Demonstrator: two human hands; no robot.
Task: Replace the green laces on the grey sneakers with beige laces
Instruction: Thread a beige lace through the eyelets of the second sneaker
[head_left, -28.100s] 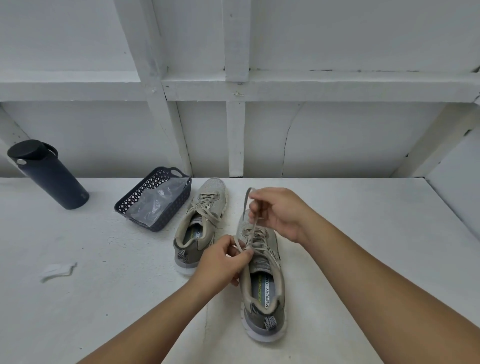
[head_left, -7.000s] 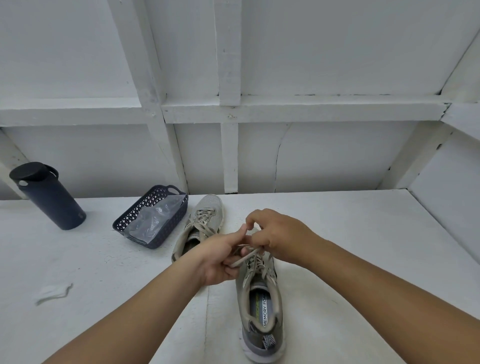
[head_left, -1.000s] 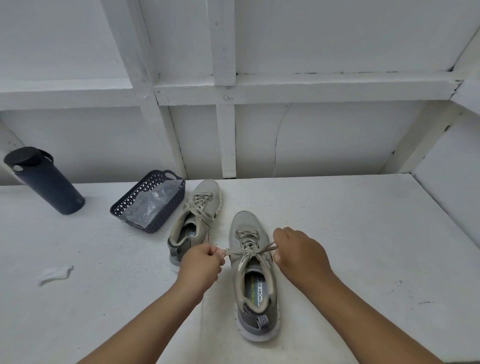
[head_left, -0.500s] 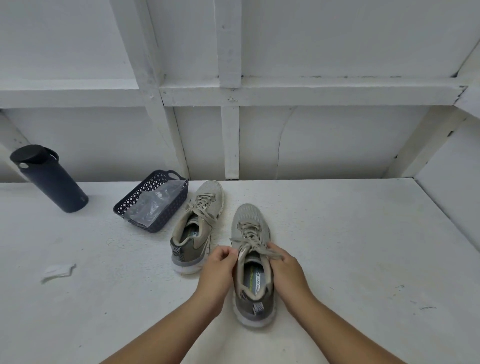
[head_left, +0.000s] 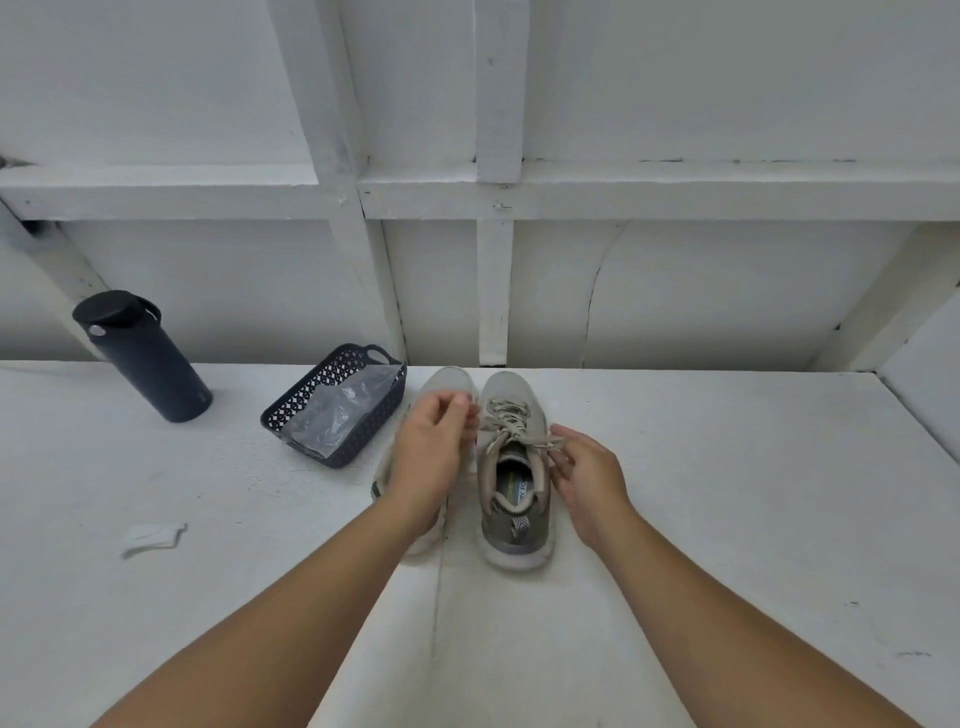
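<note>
From the head camera, your two grey mesh sneakers stand side by side, toes toward the wall: the right sneaker (head_left: 511, 467) shows tied beige laces (head_left: 511, 423). Your left hand (head_left: 428, 454), fingers loose, hangs over the left sneaker (head_left: 447, 382). Your right hand (head_left: 584, 478) rests open just beside the right one, holding nothing.

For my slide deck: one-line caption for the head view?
Both hands hover open over two beige-laced grey sneakers standing side by side.
</note>
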